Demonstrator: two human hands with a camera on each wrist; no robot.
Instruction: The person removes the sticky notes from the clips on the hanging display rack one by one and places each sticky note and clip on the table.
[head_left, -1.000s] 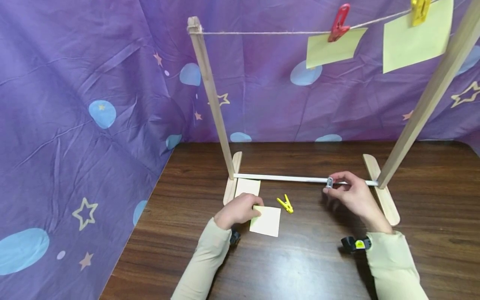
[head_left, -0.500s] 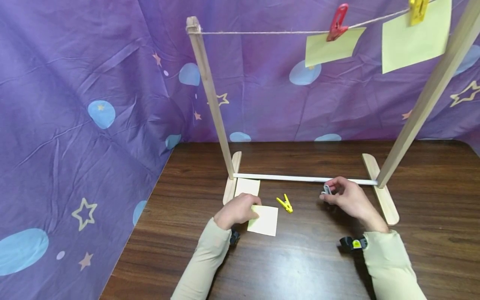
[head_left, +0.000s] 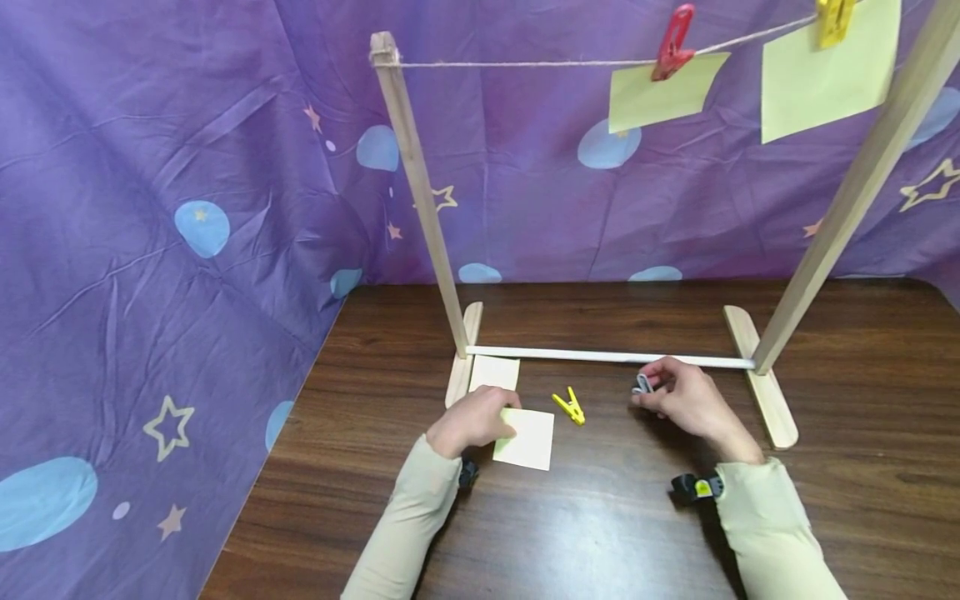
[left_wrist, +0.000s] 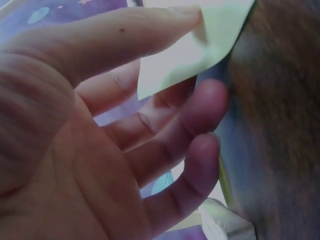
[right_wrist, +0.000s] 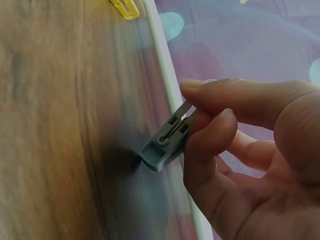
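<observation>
My left hand (head_left: pixel 474 421) holds a square pale yellow paper note (head_left: pixel 527 440) by its left edge, just over the table. In the left wrist view the thumb lies on the note's face (left_wrist: pixel 172 62), with fingers behind it. My right hand (head_left: pixel 690 404) pinches a grey clothespin (head_left: pixel 642 384) near the white crossbar; the right wrist view shows the clothespin's spring (right_wrist: pixel 172 131) and one end pointing at the table. Between the hands a yellow clothespin (head_left: pixel 572 408) lies on the wood. Another pale note (head_left: pixel 495 372) rests behind my left hand, partly hidden by it.
A wooden frame stands on the table, with a left post (head_left: pixel 420 192), a right post (head_left: pixel 847 200) and a white crossbar (head_left: pixel 570 354). On its string (head_left: pixel 517 64) a red clothespin (head_left: pixel 673 43) and a yellow one (head_left: pixel 834 22) hold notes. Purple cloth (head_left: pixel 525 217) hangs behind.
My right hand has moved a little left, carrying the grey clothespin, which has turned in its fingers. The left hand and its note have shifted only slightly left.
</observation>
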